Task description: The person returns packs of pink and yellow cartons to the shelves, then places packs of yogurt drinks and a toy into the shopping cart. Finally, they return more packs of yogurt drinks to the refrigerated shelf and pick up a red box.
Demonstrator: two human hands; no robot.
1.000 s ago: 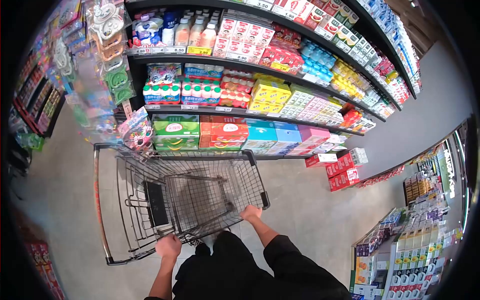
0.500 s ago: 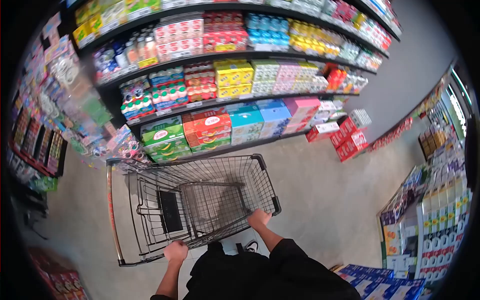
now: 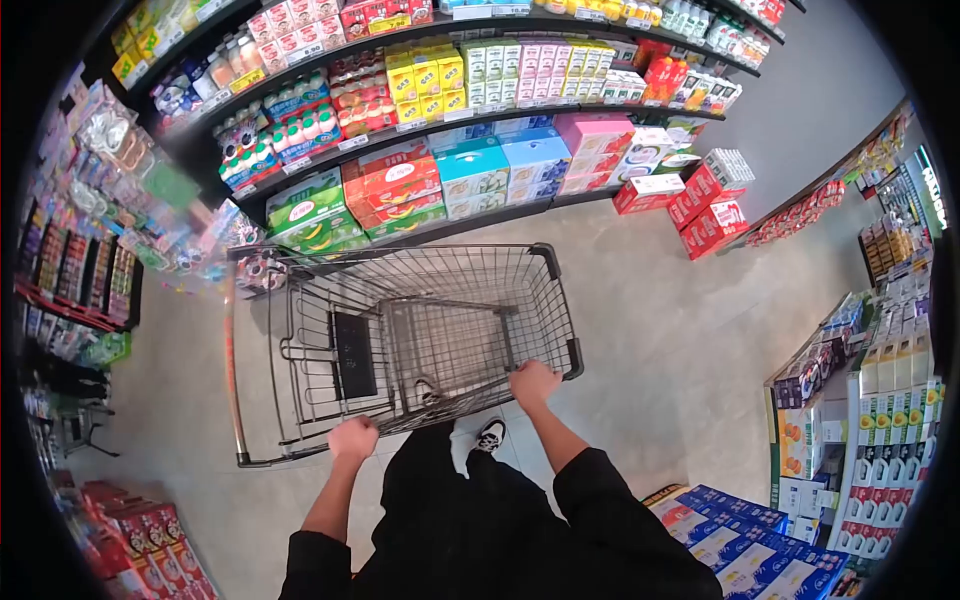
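Observation:
A wire shopping cart [image 3: 450,325] stands sideways in front of me, with nothing inside its basket. My left hand [image 3: 353,438] is closed around the near top rim, toward the handle end. My right hand [image 3: 535,381] grips the same rim close to the cart's front corner, by a black corner guard [image 3: 573,358]. The cart's orange push handle [image 3: 231,360] is at the left, with neither hand on it. A black panel [image 3: 353,355] is fixed to the wire child seat area.
Beyond the cart runs a shelf of drink cartons [image 3: 470,170]. Red boxes [image 3: 708,205] sit on the floor at its right end. Stacked cartons [image 3: 880,450] stand at right, blue boxes [image 3: 750,545] at lower right, red packs [image 3: 150,540] at lower left. Hanging packets [image 3: 120,160] line the left.
Cart and both hands sit higher in view and slightly further right. The shelves have shifted up, and more of my legs and a shoe shows. Both hands keep their grip.

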